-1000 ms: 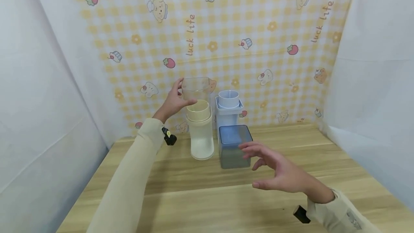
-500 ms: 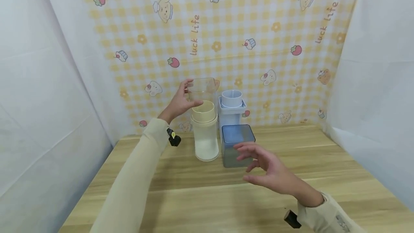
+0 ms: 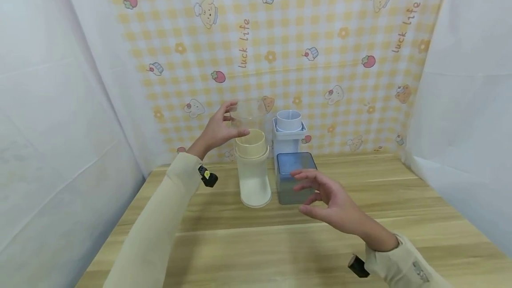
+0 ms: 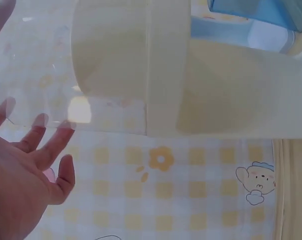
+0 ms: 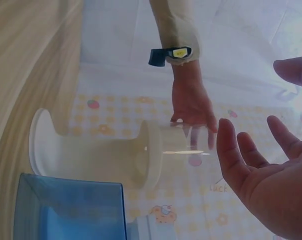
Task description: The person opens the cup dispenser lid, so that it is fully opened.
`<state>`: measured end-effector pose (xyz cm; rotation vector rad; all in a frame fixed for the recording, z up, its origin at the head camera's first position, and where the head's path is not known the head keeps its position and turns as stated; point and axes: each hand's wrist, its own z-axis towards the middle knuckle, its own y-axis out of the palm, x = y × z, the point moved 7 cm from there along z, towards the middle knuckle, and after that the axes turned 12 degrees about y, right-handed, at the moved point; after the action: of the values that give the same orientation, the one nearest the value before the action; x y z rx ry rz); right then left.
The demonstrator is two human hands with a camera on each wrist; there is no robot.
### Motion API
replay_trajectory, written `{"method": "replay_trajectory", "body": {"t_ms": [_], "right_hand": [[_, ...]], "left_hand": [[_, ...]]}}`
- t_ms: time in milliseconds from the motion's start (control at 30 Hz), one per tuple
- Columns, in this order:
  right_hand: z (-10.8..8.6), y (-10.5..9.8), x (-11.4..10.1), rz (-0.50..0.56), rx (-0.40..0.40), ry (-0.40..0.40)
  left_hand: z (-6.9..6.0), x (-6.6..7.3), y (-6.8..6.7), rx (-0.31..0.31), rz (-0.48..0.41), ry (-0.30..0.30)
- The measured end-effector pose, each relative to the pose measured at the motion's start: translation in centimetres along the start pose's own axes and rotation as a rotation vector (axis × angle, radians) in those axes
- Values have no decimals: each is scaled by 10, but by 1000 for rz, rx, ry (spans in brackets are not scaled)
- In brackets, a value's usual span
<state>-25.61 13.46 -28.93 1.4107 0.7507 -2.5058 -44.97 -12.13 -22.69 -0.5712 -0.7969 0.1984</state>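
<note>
My left hand grips a clear cylinder, thumb on the near side and fingers round the far left. The cylinder sits around the cream ring on top of a cream dispenser stand with a rounded foot. In the left wrist view, fingertips touch the clear wall. My right hand hovers in front of a blue-grey translucent box, fingers loosely bent and holding nothing. The right wrist view shows the right hand apart from the cylinder.
A light blue stand with a round top stands behind the box. Wooden tabletop lies under everything. A yellow checked cloth hangs behind, with white curtains at both sides.
The cream stand and clear cylinder have shifted slightly toward me with my left hand. My right hand has drifted a little left, still holding nothing. The head view has swung slightly left.
</note>
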Motion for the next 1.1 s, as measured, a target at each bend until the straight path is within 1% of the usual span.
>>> {"method": "replay_trajectory", "body": {"t_ms": [100, 233, 433, 633, 733, 867, 967, 1033, 1100], "right_hand": [[0, 2, -1, 4, 6, -5], [0, 1, 0, -2, 19, -17], [2, 5, -1, -31, 32, 13], [2, 7, -10, -47, 46, 22], [0, 6, -13, -54, 58, 16], [-2, 5, -16, -48, 60, 14], [-4, 5, -18, -37, 56, 12], [-4, 4, -20, -36, 59, 13], [-6, 2, -22, -38, 63, 12]], "left_hand": [[-13, 9, -3, 14, 19, -14], [-29, 22, -3, 44, 34, -14], [-58, 45, -4, 98, 89, -3], [-82, 71, 0, 139, 126, 26], [-92, 85, 5, 180, 162, 43], [-107, 100, 10, 247, 238, 17], [-117, 108, 12, 275, 297, -6], [-123, 113, 12, 280, 322, 5], [-128, 119, 12, 273, 338, 44]]}}
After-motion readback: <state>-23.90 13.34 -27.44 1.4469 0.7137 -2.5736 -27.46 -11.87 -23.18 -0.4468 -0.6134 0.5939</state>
